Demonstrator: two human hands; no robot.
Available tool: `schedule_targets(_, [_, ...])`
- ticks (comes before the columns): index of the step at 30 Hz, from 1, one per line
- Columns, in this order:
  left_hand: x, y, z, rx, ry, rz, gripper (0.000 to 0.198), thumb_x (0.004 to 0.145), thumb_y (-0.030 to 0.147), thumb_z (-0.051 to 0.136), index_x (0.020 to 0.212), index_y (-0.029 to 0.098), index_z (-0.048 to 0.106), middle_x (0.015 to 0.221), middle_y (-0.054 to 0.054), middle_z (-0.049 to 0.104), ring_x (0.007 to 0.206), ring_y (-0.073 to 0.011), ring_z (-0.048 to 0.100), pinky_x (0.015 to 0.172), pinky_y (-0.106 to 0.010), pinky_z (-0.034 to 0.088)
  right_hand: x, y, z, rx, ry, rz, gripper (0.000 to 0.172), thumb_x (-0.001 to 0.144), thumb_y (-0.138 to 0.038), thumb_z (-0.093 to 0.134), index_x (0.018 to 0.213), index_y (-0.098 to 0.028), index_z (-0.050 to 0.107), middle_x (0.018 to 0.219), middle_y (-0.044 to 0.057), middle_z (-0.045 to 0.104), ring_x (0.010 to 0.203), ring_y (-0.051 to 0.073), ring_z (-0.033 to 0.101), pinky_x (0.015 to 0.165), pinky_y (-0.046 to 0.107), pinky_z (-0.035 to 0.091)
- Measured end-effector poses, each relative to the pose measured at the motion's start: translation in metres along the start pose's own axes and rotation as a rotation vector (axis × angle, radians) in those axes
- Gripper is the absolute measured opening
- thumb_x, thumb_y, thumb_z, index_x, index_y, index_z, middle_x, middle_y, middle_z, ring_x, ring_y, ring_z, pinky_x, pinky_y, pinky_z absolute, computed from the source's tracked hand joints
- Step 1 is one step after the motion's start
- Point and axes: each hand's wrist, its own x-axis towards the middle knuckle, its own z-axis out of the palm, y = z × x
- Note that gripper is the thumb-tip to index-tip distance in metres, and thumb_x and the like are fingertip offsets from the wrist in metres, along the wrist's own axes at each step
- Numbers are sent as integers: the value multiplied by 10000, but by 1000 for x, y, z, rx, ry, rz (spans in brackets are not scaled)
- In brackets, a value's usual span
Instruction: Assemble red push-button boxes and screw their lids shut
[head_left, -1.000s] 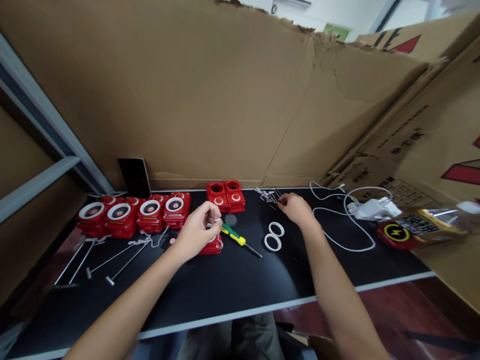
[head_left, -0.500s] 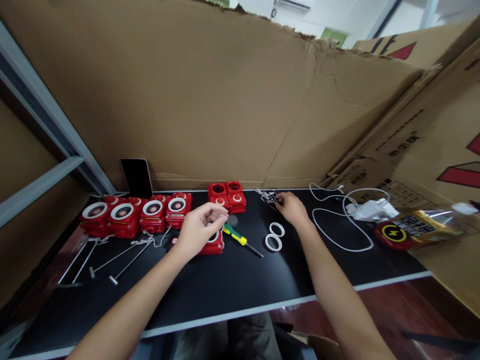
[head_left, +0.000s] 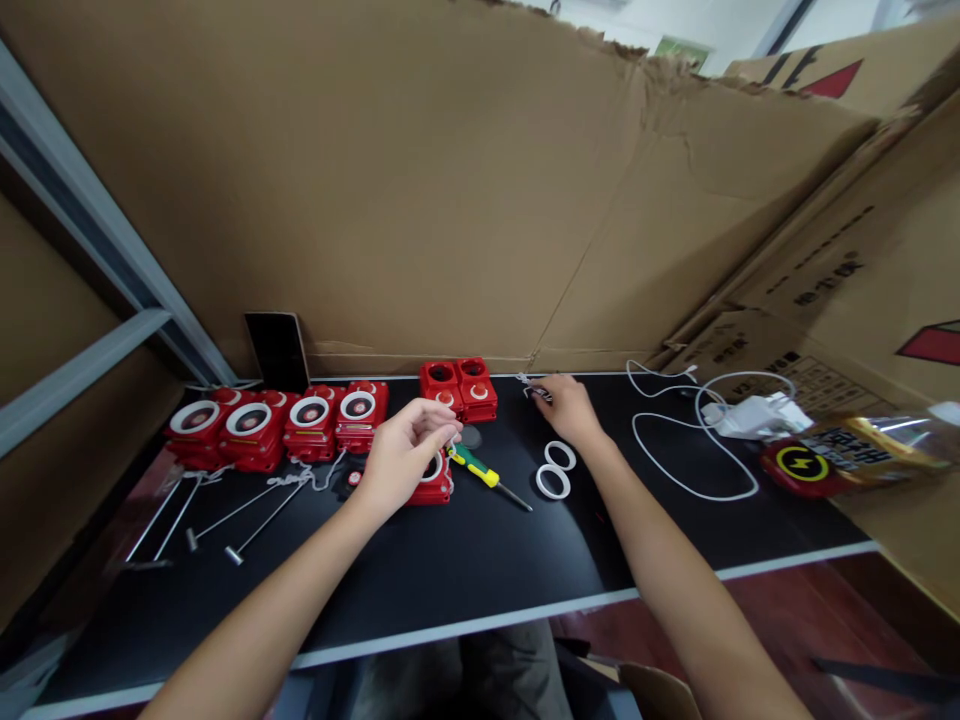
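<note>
My left hand (head_left: 405, 455) is closed in a pinch above a red box with a white ring (head_left: 433, 488), which it partly covers. A small pale bit shows at its fingertips, too small to name. My right hand (head_left: 568, 408) reaches to the back of the table, fingers curled down on a small pile of thin metal parts and white cord (head_left: 526, 384). What its fingertips grip is hidden. A green and yellow screwdriver (head_left: 484, 472) lies just right of my left hand. Two white rings (head_left: 553, 482) lie overlapping in front of my right hand.
Several red boxes with white rings (head_left: 311, 425) stand at left, with small metal hammers (head_left: 251, 530) on cords before them. Two ringless red boxes (head_left: 459, 390) stand behind. A phone (head_left: 277, 350) leans on the cardboard. A white cable (head_left: 694, 490), charger and bottle (head_left: 847, 455) lie right.
My right hand has moved slightly left and further over the pile of metal parts, covering more of it. My left hand keeps its pinch nearly in place. The view has shifted a little.
</note>
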Motion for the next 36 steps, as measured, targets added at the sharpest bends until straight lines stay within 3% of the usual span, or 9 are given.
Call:
schedule_targets(7, [-1, 3, 4, -72, -9, -58, 443, 828, 467, 974, 954, 224, 626, 790, 7, 766, 826, -239, 855, 705, -297, 651, -7, 37, -17, -42, -3, 191, 471, 1099, -469, 721, 1458, -167, 683, 1453, 131, 698, 1286, 238, 718, 1112, 470, 656])
schedule_targets(11, [-2, 7, 6, -104, -20, -79, 496, 767, 475, 1014, 907, 218, 614, 777, 1, 764, 803, -246, 860, 670, -279, 638, -8, 27, -16, -82, -30, 217, 467, 1100, -469, 718, 1457, -170, 685, 1463, 132, 694, 1296, 239, 715, 1122, 472, 652])
schedule_targets(19, [-1, 12, 2, -66, 53, -48, 300, 751, 392, 994, 878, 197, 803, 852, -38, 831, 767, -182, 776, 630, -250, 584, -11, 11, -17, -61, -128, 358, 468, 1100, -470, 718, 1458, -169, 685, 1463, 133, 694, 1294, 239, 715, 1121, 471, 652])
schedule_targets(23, [1, 11, -1, -47, 80, -30, 217, 803, 372, 949, 901, 198, 865, 927, -67, 866, 862, -217, 813, 706, -284, 622, -10, 12, -13, 55, -157, 421, 470, 1096, -468, 725, 1459, -171, 685, 1459, 130, 695, 1295, 240, 716, 1116, 467, 654])
schedule_targets(26, [2, 11, -1, -75, 81, -11, 294, 775, 388, 978, 971, 204, 857, 902, -52, 860, 898, -220, 829, 814, -307, 655, -10, 17, -14, 183, -133, 451, 476, 1088, -466, 737, 1459, -173, 685, 1457, 127, 696, 1300, 244, 716, 1110, 461, 655])
schedule_targets(31, [7, 11, -4, -210, 176, 59, 371, 734, 384, 1036, 881, 209, 744, 822, -16, 817, 772, -162, 778, 774, -275, 637, -12, 27, -19, 453, -24, 468, 484, 1089, -471, 734, 1458, -162, 687, 1461, 127, 696, 1295, 250, 716, 1108, 467, 656])
schedule_targets(36, [10, 15, -13, -183, 211, 86, 334, 764, 439, 1015, 930, 224, 820, 866, -14, 820, 779, -135, 745, 790, -260, 622, -7, 18, -29, 787, 70, 462, 494, 1091, -467, 732, 1472, -158, 673, 1452, 131, 697, 1287, 245, 720, 1107, 476, 657])
